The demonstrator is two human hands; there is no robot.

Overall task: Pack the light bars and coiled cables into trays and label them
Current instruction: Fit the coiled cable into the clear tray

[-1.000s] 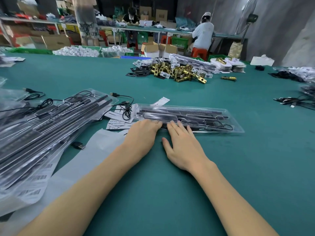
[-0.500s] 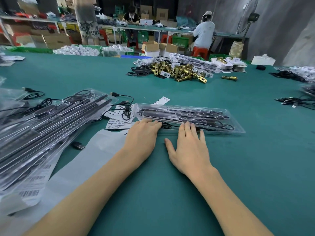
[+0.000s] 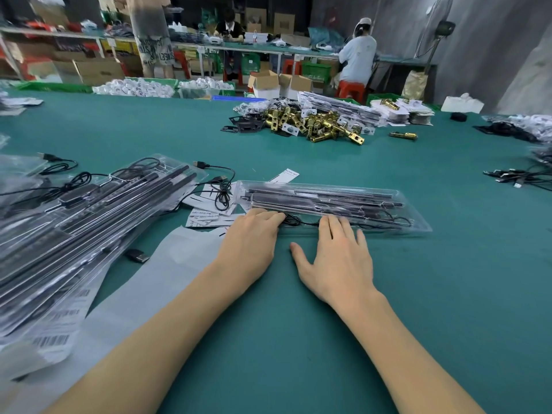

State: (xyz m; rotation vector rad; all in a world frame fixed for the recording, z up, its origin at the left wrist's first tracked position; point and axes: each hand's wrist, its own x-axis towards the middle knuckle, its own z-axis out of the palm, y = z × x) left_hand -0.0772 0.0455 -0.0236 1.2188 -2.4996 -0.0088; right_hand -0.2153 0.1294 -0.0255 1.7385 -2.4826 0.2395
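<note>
Clear glossy plastic tray [image 3: 418, 225]; matt green table [image 3: 448, 294]; shiny brass latches [image 3: 322, 127].

both forearms reach forward; left grip [image 3: 251, 240] curled, right grip [image 3: 337, 258] flat.

packed trays [image 3: 74, 222] crowd left, bare table [image 3: 448, 279] right

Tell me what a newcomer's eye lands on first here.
Two bare forearms reach in, the left hand and right hand laid on the near edge of a clear tray of black light bars at centre. A stack of packed trays fills the left; a heap of brass lock parts glints beyond.
</note>
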